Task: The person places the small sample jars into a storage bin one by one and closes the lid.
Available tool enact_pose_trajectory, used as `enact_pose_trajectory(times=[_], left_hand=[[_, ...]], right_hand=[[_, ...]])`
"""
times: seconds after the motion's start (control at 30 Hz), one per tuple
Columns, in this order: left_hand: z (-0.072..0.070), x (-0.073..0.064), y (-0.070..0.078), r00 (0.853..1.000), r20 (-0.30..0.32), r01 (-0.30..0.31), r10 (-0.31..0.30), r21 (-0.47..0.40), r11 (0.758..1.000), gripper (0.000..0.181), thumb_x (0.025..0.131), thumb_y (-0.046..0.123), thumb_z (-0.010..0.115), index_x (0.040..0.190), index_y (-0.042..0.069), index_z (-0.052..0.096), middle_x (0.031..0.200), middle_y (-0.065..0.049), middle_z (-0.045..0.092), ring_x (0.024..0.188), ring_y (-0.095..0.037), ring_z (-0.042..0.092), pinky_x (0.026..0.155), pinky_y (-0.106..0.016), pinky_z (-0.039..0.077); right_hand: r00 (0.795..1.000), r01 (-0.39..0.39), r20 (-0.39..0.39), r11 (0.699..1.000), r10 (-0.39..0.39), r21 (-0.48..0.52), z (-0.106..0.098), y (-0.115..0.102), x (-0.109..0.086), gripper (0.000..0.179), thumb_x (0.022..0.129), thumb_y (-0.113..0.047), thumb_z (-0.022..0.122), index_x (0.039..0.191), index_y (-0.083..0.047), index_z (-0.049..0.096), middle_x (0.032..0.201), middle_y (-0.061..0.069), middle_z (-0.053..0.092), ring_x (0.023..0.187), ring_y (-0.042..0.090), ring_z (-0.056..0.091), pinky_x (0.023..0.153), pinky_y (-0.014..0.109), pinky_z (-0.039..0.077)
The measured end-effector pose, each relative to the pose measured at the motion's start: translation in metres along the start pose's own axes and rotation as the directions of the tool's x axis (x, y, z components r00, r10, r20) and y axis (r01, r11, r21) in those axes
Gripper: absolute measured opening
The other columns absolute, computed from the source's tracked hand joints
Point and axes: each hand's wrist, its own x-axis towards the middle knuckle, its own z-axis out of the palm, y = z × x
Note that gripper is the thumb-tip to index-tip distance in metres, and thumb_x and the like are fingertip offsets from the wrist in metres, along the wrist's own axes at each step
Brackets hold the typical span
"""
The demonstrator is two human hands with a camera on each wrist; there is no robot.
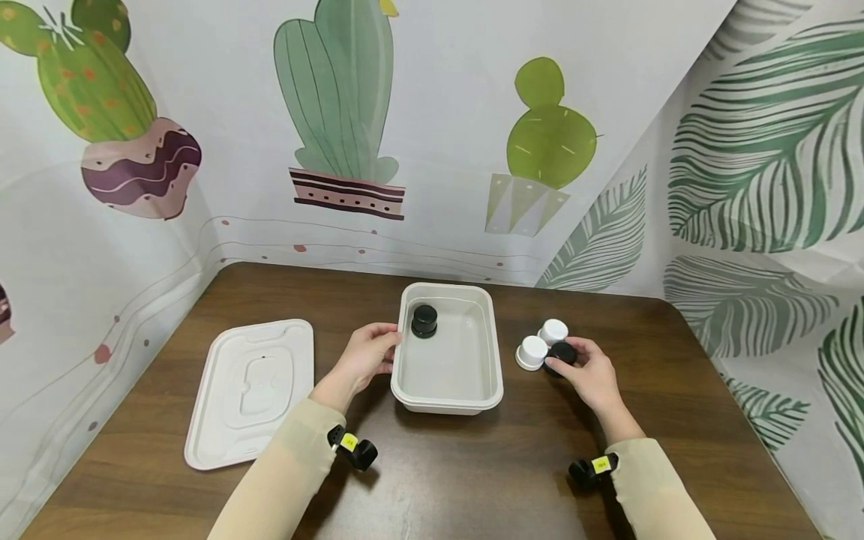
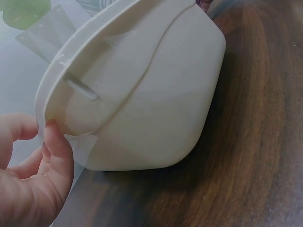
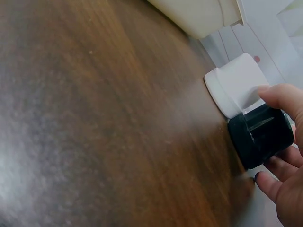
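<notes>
A pale grey rectangular plastic tub [image 1: 466, 360] stands mid-table, with one black stepped round cap [image 1: 424, 320] inside near its back left. My left hand [image 1: 367, 354] holds the tub's left rim; in the left wrist view the fingertips [image 2: 57, 137] curl under that rim. Right of the tub, my right hand [image 1: 589, 373] pinches another black cap [image 3: 261, 135] between thumb and fingers, partly covering it in the head view. Close beside that cap are two white caps of similar shape, a front one [image 1: 532, 352] and a back one [image 1: 553, 331].
A white rectangular lid [image 1: 253, 390] lies flat on the brown wooden table [image 1: 445, 480], left of the tub and beside the left forearm. Behind the table's back edge hangs a white cloth [image 1: 445, 150] printed with cacti and leaves.
</notes>
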Motion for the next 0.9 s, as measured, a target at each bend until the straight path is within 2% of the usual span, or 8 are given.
enact_pose_trajectory(times=[0.4,0.67,0.9], left_hand=[[0.0011,-0.0012,0.0014,1.000,-0.005,0.003,-0.003,0.005,1.000,0.028,0.084,0.010,0.056,0.110,0.000,0.054,0.090,-0.018,0.059,0.061,-0.016,0.056,0.048,-0.026,0.049],[0.0010,-0.0028,0.0039,1.000,-0.004,0.003,-0.003,0.008,1.000,0.030,0.084,0.011,0.056,0.111,0.000,0.053,0.089,-0.016,0.058,0.063,-0.018,0.057,0.049,-0.027,0.049],[-0.0001,-0.0033,0.0033,1.000,-0.008,0.011,-0.011,0.022,1.000,0.029,0.084,0.011,0.056,0.112,0.001,0.053,0.093,-0.018,0.057,0.063,-0.018,0.056,0.050,-0.027,0.050]], right_hand=[[1.000,-0.005,0.006,0.993,0.005,-0.117,-0.0001,0.0046,-0.0019,0.059,0.071,-0.025,0.076,0.116,0.001,0.050,0.109,0.021,0.057,0.096,0.029,0.056,0.069,0.005,0.038],[1.000,-0.005,0.004,0.988,0.006,-0.157,-0.0013,0.0027,-0.0012,0.056,0.071,-0.026,0.075,0.115,-0.001,0.051,0.109,0.020,0.058,0.096,0.028,0.057,0.076,0.021,0.046],[1.000,0.012,-0.013,0.990,-0.014,-0.144,-0.0025,-0.0002,-0.0014,0.056,0.071,-0.024,0.076,0.114,0.001,0.051,0.108,0.022,0.059,0.094,0.029,0.058,0.067,0.003,0.037]])
